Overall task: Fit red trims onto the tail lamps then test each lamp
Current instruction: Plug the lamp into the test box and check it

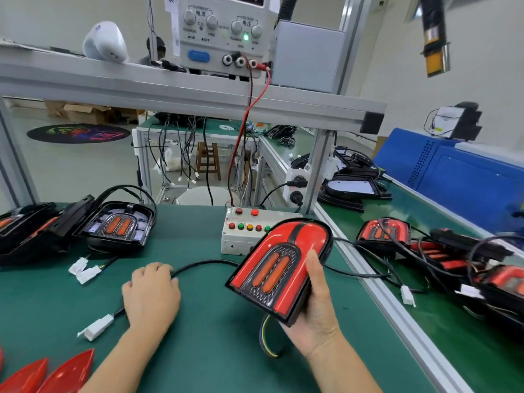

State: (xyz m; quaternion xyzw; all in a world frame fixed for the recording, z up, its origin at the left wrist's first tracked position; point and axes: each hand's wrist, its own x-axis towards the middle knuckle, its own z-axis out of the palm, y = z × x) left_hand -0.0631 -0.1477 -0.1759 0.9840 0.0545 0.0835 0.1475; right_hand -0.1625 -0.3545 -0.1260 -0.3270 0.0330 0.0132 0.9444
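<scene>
Nearest the lens, two loose glossy red plastic trims (42,374) lie at the bottom left corner of the green bench mat (204,350). Just above them a white plug connector (96,327) sits on the mat at the end of a black cable (204,263) that runs under the left hand (151,296). That hand rests knuckles-up on the cable with fingers curled over it; can't really tell if it's gripping or just pressing.

Right hand (314,310) holds the arch-shaped black tail lamp with its red trim fitted (283,268), tilted up off the mat, thumb along the right edge and fingers wrapped underneath. Two orange oval lenses show in the lamp's middle.

Behind it sits a white button box (241,236) with red, green and yellow push buttons. Off to the left, an untrimmed black lamp housing (119,225) lies open-faced on the mat. Finished red lamps (382,232) are piled on the right-hand bench.

Up on the shelf, the grey bench power supply (224,35) reads "CURRENT", "VOLTAGE", "COARSE", "FINE", "ON/OFF", with a green LED lit.
</scene>
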